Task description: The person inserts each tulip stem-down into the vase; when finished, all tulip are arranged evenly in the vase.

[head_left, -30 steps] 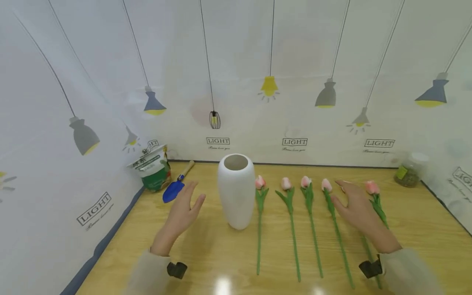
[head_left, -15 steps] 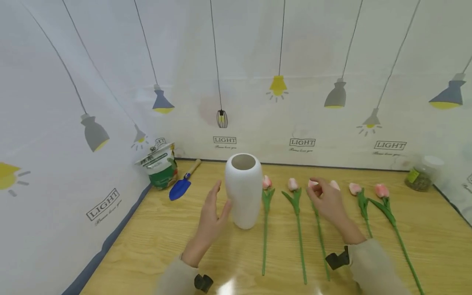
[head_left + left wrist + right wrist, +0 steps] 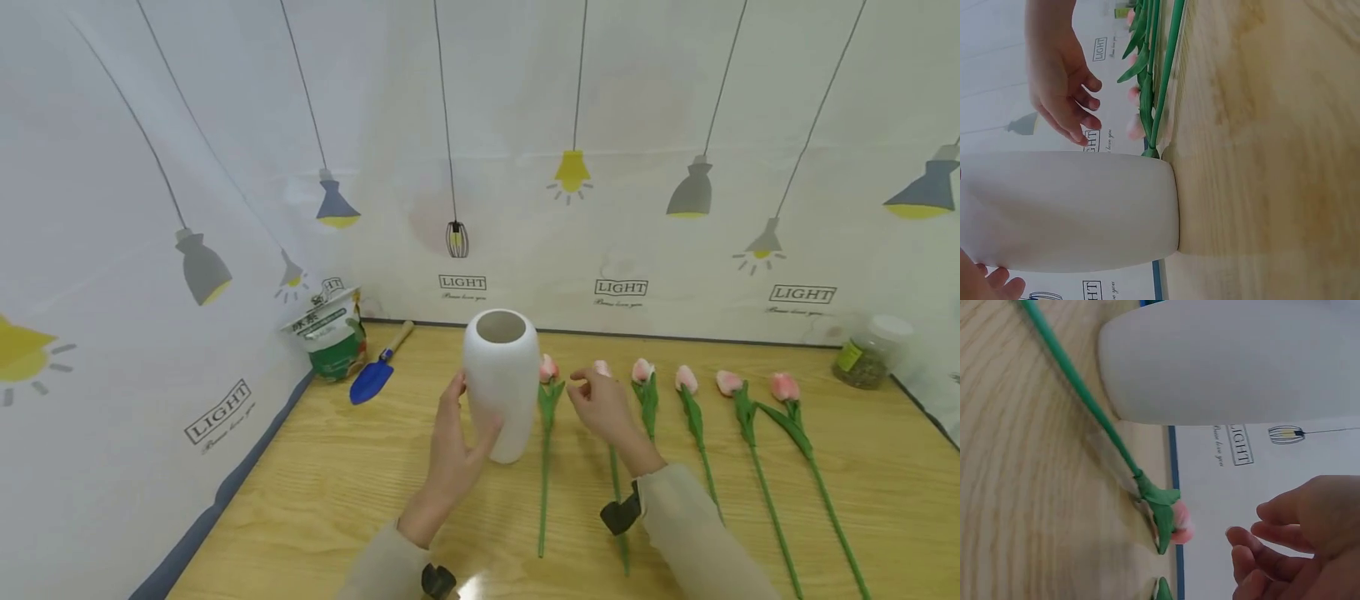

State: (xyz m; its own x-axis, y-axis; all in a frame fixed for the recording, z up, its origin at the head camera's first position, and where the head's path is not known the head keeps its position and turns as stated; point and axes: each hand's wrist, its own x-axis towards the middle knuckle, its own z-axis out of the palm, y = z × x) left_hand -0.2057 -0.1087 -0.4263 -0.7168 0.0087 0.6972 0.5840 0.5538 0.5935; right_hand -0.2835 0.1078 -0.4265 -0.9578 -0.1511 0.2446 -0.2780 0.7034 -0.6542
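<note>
The tall white vase (image 3: 504, 383) stands upright on the wooden table. My left hand (image 3: 453, 458) holds its left side, thumb across the front; in the left wrist view its fingertips (image 3: 1013, 287) lie along the vase wall. To the vase's right, my right hand (image 3: 606, 408) is in the air with fingers loosely bent and nothing in them. It overlaps the second pink tulip (image 3: 615, 475) in the head view. Between that hand and the vase lies the nearest tulip (image 3: 545, 442), bloom away from me. In the right wrist view, the hand (image 3: 1297, 544) is apart from the tulip bloom (image 3: 1182, 524).
Several more pink tulips (image 3: 697, 417) lie in a row to the right. A lidded glass jar (image 3: 866, 354) is at the back right. A blue trowel (image 3: 371, 382) and a green-and-white bag (image 3: 333, 337) are at the back left. A printed cloth wall (image 3: 525, 208) borders the table.
My left hand has moved right from beside the trowel onto the vase. My right hand has moved left across the tulips toward the vase, its fingers bending more. The view has shifted slightly.
</note>
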